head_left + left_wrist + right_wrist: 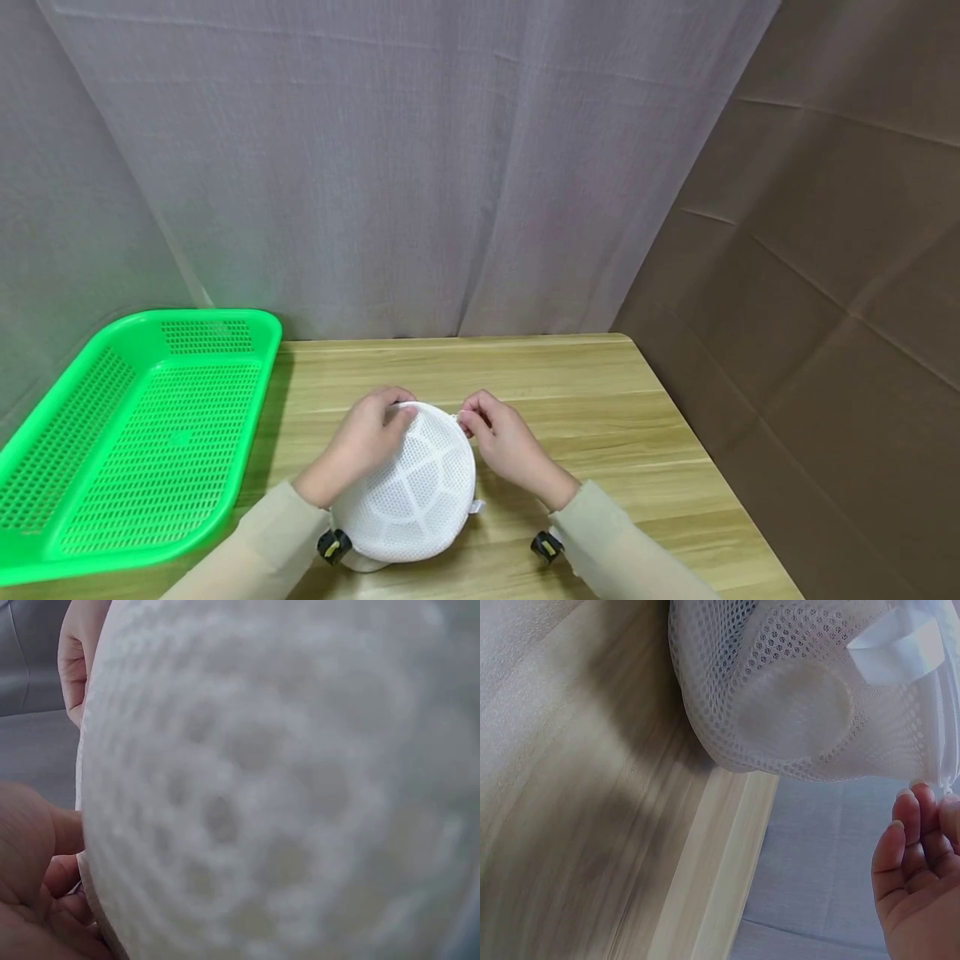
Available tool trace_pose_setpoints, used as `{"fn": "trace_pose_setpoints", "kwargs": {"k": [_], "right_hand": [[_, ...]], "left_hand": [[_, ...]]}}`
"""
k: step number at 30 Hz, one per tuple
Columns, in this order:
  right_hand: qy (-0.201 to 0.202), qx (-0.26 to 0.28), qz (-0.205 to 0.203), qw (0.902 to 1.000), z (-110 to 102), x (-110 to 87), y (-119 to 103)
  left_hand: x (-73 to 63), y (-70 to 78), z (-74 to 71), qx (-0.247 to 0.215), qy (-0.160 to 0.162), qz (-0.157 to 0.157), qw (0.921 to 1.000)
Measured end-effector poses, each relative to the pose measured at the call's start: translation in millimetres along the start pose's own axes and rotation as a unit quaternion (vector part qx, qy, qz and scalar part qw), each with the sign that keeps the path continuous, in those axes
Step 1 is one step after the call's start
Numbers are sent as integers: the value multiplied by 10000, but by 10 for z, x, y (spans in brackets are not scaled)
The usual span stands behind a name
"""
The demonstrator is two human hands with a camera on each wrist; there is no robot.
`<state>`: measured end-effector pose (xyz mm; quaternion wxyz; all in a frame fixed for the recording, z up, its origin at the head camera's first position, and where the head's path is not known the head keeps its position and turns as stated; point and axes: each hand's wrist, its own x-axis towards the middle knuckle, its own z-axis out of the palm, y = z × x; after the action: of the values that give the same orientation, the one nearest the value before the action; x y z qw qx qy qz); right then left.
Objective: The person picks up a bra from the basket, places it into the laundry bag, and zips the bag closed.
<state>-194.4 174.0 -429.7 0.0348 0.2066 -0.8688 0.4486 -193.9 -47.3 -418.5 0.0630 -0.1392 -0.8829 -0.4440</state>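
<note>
A round white mesh laundry bag [420,500] is held tilted over the table, with pale cross-shaped bands on its face. My left hand [371,437] grips its upper left rim, thumb on the mesh face. At the upper right rim, my right hand [506,437] pinches the small zipper pull [948,790]. The white zipper [946,712] runs along the rim. A white tag [900,649] sticks out of the bag's side. Through the mesh shows a pale round patch [791,712]. In the left wrist view the blurred mesh [262,787] fills most of the picture.
A green plastic basket [258,417] with slotted walls stands on the left of the wood-grain table [585,375]. Behind the table hangs a grey curtain [360,183]. Brown cloth [840,275] covers the right side.
</note>
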Motion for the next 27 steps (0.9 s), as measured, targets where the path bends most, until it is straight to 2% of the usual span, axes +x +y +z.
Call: {"fn": "trace_pose_setpoints", "kwargs": {"k": [17, 27], "right_hand": [[-21, -66, -45, 10000, -3, -18, 24], [26, -143, -10, 9999, -33, -52, 71]], "left_hand": [[21, -87, -13, -57, 196, -39, 9998], [63, -221, -104, -208, 314, -409, 9985]]}}
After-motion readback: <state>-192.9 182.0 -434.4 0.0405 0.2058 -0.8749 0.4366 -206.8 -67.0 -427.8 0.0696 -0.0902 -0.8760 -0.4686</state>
